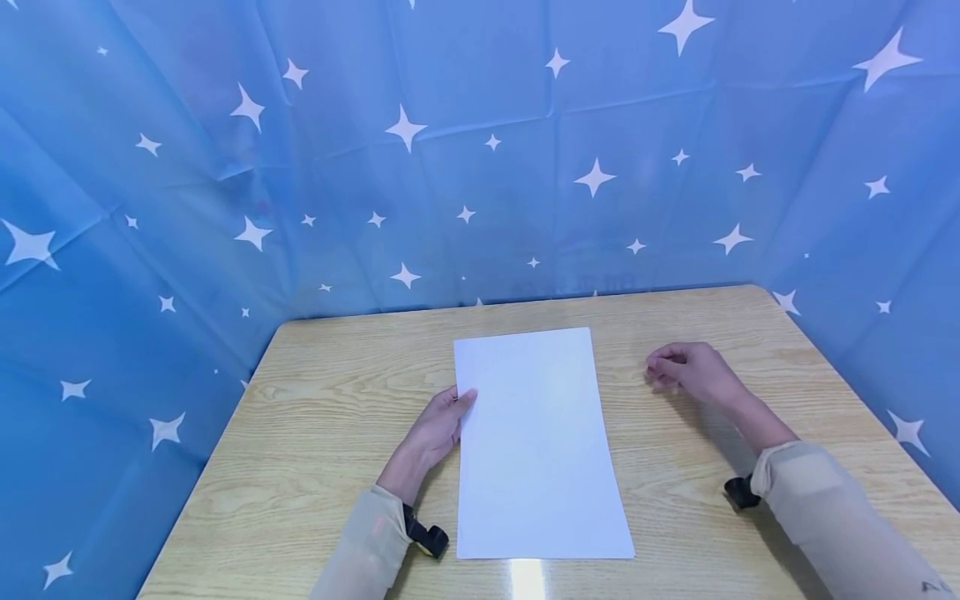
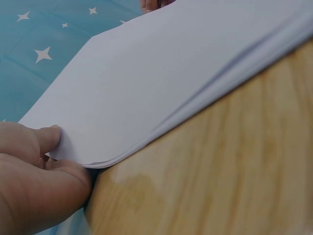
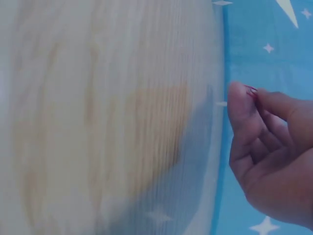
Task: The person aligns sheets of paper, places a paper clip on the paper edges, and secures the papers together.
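Note:
A stack of white paper (image 1: 532,450) lies lengthwise on the table, and its layered edges show in the left wrist view. My left hand (image 1: 438,425) grips the stack's left edge, thumb on top and the other fingers beneath. Near that hand the sheets (image 2: 122,88) bend up a little off the wood. Over the table to the right of the paper, my right hand (image 1: 697,371) pinches a small red wire-like clip (image 3: 251,90) between thumb and index finger. Most of the clip is hidden by the fingertips; the other fingers are curled in.
The light wood table (image 1: 322,467) reaches back to a blue curtain with white stars (image 1: 480,167), which also hangs along both sides. Dark wrist cameras (image 1: 426,533) are strapped below the sleeves. A bright reflection lies at the paper's near edge.

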The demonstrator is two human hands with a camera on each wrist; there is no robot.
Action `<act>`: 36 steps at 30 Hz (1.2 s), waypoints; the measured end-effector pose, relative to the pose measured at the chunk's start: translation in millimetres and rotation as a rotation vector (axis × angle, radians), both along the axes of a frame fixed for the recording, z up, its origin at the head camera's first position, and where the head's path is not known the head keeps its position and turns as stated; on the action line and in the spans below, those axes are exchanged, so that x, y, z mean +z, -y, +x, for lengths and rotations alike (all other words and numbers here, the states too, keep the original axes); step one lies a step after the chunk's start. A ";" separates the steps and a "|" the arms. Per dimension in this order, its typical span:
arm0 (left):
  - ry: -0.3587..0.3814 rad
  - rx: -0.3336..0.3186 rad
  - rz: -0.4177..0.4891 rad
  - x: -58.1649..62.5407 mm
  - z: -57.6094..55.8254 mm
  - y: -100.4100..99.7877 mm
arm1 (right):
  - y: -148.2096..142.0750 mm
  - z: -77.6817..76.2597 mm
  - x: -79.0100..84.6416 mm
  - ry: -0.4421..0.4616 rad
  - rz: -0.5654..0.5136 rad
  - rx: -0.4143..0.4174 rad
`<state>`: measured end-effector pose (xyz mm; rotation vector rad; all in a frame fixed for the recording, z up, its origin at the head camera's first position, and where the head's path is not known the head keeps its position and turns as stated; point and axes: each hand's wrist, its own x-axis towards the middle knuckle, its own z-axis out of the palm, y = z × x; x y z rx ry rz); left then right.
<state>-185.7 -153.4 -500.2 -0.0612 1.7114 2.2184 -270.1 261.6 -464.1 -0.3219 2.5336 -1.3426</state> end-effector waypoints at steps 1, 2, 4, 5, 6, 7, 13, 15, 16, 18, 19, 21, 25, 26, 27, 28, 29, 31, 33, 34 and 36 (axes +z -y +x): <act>0.002 0.001 0.001 0.1 -0.2 0.1 | 0.7 -0.6 0.5 0.001 0.010 -0.010; 0.002 0.000 0.003 0.0 -0.4 0.3 | 1.6 -1.1 1.0 0.000 0.022 -0.016; 0.000 -0.005 0.003 -0.2 -1.1 0.6 | 3.8 -2.2 1.9 0.007 0.019 -0.025; -0.001 -0.007 0.005 -0.1 -1.4 0.6 | 5.3 -2.6 2.6 0.010 0.018 -0.031; -0.003 -0.009 0.005 -0.1 -1.8 0.7 | 6.7 -3.3 3.1 0.014 0.016 -0.038; -0.005 -0.011 0.006 0.0 -2.1 0.8 | 8.5 -3.8 4.0 0.013 0.016 -0.044; -0.007 -0.012 -0.011 0.6 -3.1 1.6 | 22.9 -8.3 11.7 0.017 -0.019 -0.066; -0.009 -0.014 -0.019 0.2 -3.0 2.0 | 28.7 -9.3 15.3 0.017 -0.037 -0.072; -0.009 -0.014 -0.020 0.1 -2.8 2.2 | 31.9 -9.4 17.4 0.012 -0.047 -0.072; -0.004 -0.014 -0.019 -0.8 -2.3 2.6 | 38.0 -9.8 21.3 0.009 -0.069 -0.074; -0.002 -0.011 -0.023 -0.9 -1.8 2.8 | 40.9 -10.0 23.1 0.007 -0.077 -0.077; -0.001 -0.008 -0.022 -1.5 -1.1 3.1 | 46.6 -10.9 26.6 0.004 -0.097 -0.091; -0.006 -0.002 -0.016 -2.3 0.0 3.6 | 58.5 -15.0 32.3 -0.014 -0.135 -0.124; -0.011 -0.003 -0.017 -2.5 0.2 3.7 | 61.6 -16.2 33.7 -0.017 -0.144 -0.128; -0.014 -0.001 -0.021 -2.6 0.3 3.9 | 64.6 -17.6 34.9 -0.022 -0.151 -0.130; -0.015 -0.001 -0.021 -2.7 0.4 3.9 | 67.3 -19.0 36.0 -0.027 -0.155 -0.128; -0.015 -0.002 -0.021 -2.7 0.6 3.9 | 69.8 -20.2 37.0 -0.030 -0.157 -0.126; -0.020 -0.005 -0.023 -2.8 0.3 3.8 | 74.3 -22.0 38.8 -0.037 -0.158 -0.122; -0.018 -0.008 -0.019 -2.8 0.0 3.6 | 78.0 -23.3 40.2 -0.043 -0.160 -0.129; -0.017 -0.012 -0.013 -2.8 -0.5 3.1 | 79.4 -23.7 40.9 -0.046 -0.156 -0.129; -0.015 -0.011 -0.005 -2.9 -1.2 2.5 | 82.5 -24.6 43.1 -0.052 -0.149 -0.135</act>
